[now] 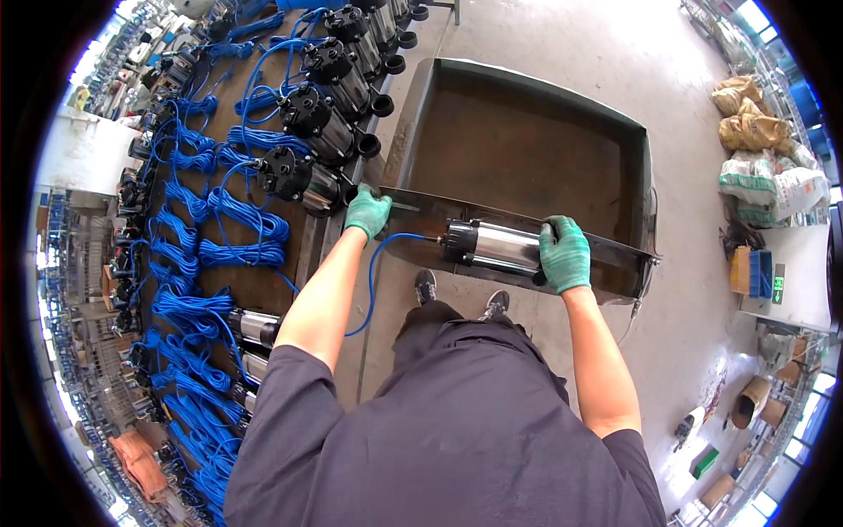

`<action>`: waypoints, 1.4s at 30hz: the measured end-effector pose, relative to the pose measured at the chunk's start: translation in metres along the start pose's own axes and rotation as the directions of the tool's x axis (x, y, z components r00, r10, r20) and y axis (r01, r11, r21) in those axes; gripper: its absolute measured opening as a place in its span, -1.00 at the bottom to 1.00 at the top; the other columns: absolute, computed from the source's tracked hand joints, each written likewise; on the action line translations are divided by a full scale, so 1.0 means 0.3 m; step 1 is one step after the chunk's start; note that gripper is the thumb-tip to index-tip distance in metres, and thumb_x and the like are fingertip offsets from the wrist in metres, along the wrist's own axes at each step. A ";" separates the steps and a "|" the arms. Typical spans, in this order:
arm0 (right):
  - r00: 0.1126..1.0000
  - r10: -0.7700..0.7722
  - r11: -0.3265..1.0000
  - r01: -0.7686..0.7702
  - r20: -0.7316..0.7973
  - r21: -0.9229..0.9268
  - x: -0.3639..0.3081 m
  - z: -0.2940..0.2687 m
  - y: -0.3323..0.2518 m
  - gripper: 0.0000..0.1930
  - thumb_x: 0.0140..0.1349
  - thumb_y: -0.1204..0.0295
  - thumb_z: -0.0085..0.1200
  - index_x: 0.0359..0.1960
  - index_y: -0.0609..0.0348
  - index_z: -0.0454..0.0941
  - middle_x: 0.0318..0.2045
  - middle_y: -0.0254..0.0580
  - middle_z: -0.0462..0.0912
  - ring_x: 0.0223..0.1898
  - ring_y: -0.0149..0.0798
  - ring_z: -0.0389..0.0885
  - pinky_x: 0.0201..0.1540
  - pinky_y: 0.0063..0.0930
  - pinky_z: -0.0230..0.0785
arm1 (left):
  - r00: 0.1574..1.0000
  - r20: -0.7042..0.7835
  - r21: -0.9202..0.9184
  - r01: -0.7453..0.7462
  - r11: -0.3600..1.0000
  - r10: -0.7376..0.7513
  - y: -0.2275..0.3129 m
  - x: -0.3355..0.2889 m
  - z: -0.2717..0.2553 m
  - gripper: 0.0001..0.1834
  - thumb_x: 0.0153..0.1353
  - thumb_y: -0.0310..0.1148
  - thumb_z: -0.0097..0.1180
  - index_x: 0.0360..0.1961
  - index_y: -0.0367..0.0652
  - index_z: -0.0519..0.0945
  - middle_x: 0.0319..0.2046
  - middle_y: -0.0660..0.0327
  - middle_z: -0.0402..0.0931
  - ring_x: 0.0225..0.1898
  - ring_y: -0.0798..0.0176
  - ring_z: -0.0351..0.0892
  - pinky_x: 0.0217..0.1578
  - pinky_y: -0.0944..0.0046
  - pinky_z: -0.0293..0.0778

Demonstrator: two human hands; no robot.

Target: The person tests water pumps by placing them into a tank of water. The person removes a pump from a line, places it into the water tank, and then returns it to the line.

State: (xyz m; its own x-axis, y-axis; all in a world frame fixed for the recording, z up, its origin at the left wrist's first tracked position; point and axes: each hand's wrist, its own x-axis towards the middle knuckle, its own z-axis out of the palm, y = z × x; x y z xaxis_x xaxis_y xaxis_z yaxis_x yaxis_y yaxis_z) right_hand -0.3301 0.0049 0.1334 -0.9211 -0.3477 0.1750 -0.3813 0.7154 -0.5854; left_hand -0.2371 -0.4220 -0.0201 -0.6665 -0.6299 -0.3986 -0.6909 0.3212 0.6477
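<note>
My right hand [565, 255], in a green glove, is closed around the right end of a submersible pump [500, 245]. This steel-bodied pump lies sideways in front of me, with its black end pointing left. A blue cable [375, 277] runs from that end and loops down behind my left forearm. My left hand [367, 213], also gloved in green, has its fingers curled beside the bench edge, close to the outlet of a standing pump [303, 178]. What those fingers grip, if anything, is hidden.
Beyond the held pump stands a large metal tank [527, 75] with brownish contents. Along the left, a bench bears a row of pumps and coiled blue cables [246, 228]. Sacks [751, 127] are piled at the far right; a blue bin [760, 274] stands below them.
</note>
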 end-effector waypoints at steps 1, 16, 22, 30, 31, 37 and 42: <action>1.000 0.016 1.000 -0.016 -0.006 -0.007 0.003 0.000 -0.001 -0.86 0.36 0.38 0.14 -0.19 0.16 0.65 -0.24 0.01 0.68 -0.14 0.12 0.65 -0.02 -0.03 0.53 | 0.998 -0.030 0.043 -0.054 0.998 0.055 -0.042 0.014 0.015 -0.63 0.40 -0.26 0.23 0.08 -0.17 0.39 -0.47 0.09 0.59 -0.64 0.13 0.63 -0.67 0.07 0.55; 0.999 0.044 0.998 -0.044 -0.005 -0.046 0.001 -0.002 0.009 -0.87 0.35 0.40 0.13 -0.21 0.17 0.65 -0.26 0.00 0.68 -0.17 0.13 0.65 -0.06 -0.04 0.53 | 0.946 -0.005 -0.524 -0.279 0.805 0.325 0.201 -0.346 -0.103 -0.87 0.54 -0.31 0.17 -0.02 -0.11 0.61 -0.47 0.32 0.53 -0.50 0.42 0.49 -0.47 0.34 0.43; 1.000 0.026 0.999 -0.027 -0.004 -0.044 0.005 0.002 -0.003 -0.87 0.34 0.40 0.13 -0.21 0.17 0.65 -0.25 0.01 0.68 -0.16 0.13 0.65 -0.05 -0.04 0.53 | 0.880 0.377 -0.597 -0.009 0.802 0.290 0.097 -0.357 -0.114 -0.71 0.57 -0.14 0.12 0.01 -0.13 0.69 -0.47 0.38 0.51 -0.54 0.47 0.52 -0.56 0.37 0.46; 0.998 0.057 0.998 -0.057 -0.006 -0.035 0.004 0.001 0.009 -0.87 0.33 0.40 0.14 -0.21 0.16 0.66 -0.25 0.00 0.69 -0.15 0.13 0.66 -0.04 -0.06 0.53 | 0.800 0.511 -0.633 0.102 0.767 0.316 0.057 -0.329 -0.068 -0.68 0.55 -0.11 0.15 -0.03 -0.15 0.68 -0.51 0.35 0.49 -0.55 0.38 0.56 -0.49 0.32 0.51; 0.998 0.056 0.998 -0.056 -0.007 -0.029 0.003 0.002 0.010 -0.87 0.33 0.40 0.14 -0.21 0.16 0.66 -0.26 0.00 0.69 -0.16 0.13 0.66 -0.04 -0.05 0.53 | 0.798 0.512 -0.633 0.101 0.767 0.317 0.054 -0.325 -0.070 -0.68 0.55 -0.11 0.15 -0.03 -0.15 0.68 -0.51 0.35 0.49 -0.55 0.38 0.56 -0.49 0.32 0.51; 0.996 0.084 0.996 -0.084 -0.011 -0.018 0.003 0.003 0.006 -0.88 0.33 0.40 0.14 -0.23 0.15 0.66 -0.26 -0.02 0.69 -0.16 0.12 0.67 -0.05 -0.06 0.54 | 0.760 0.639 -0.454 0.247 0.856 0.120 0.135 -0.309 -0.113 -0.67 0.56 -0.09 0.13 -0.17 -0.15 0.65 -0.60 0.36 0.45 -0.67 0.37 0.44 -0.61 0.32 0.39; 0.996 0.087 0.995 -0.088 -0.008 -0.039 0.010 -0.002 0.003 -0.88 0.33 0.39 0.14 -0.22 0.14 0.67 -0.26 -0.02 0.69 -0.16 0.11 0.67 -0.05 -0.07 0.54 | 0.715 0.632 -0.541 0.130 0.831 0.300 0.175 -0.321 -0.141 -0.62 0.49 -0.18 0.22 0.20 -0.15 0.59 -0.47 0.32 0.51 -0.42 0.43 0.54 -0.39 0.37 0.50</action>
State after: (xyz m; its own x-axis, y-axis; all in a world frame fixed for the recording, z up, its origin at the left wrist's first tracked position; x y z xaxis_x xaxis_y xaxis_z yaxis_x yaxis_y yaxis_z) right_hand -0.3333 0.0050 0.1339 -0.9515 -0.2791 0.1294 -0.3019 0.7662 -0.5672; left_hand -0.1974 -0.3744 0.0797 -0.8603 0.0927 -0.5012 -0.5093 -0.1980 0.8375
